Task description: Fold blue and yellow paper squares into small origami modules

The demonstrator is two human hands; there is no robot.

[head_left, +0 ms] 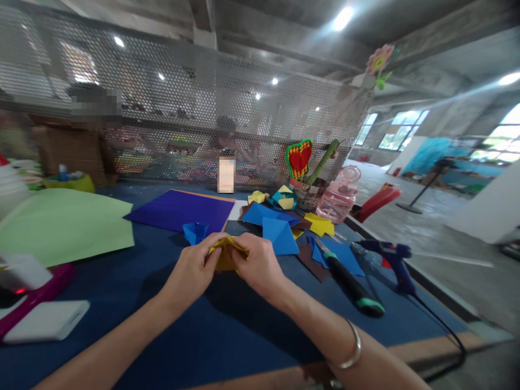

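Between both hands a small piece of folded yellow paper (pixel 226 259) is held above the blue tabletop. My left hand (pixel 199 264) pinches its left edge between thumb and fingers. On the right edge, my right hand (pixel 260 260) grips it the same way, thumb inward. Just behind my left hand lies a small folded blue paper piece (pixel 195 233). Flat blue paper squares (pixel 280 236) lie right behind my right hand. A purple-blue sheet (pixel 182 210) is spread farther back on the left.
To the right lie a black-and-green-handled tool (pixel 351 284) and a blue glue gun (pixel 390 254) with a trailing cord. Yellow paper (pixel 319 223) and a pink bottle (pixel 339 197) are behind them. On the left are a light green sheet (pixel 69 225) and a white power bank (pixel 49 320).
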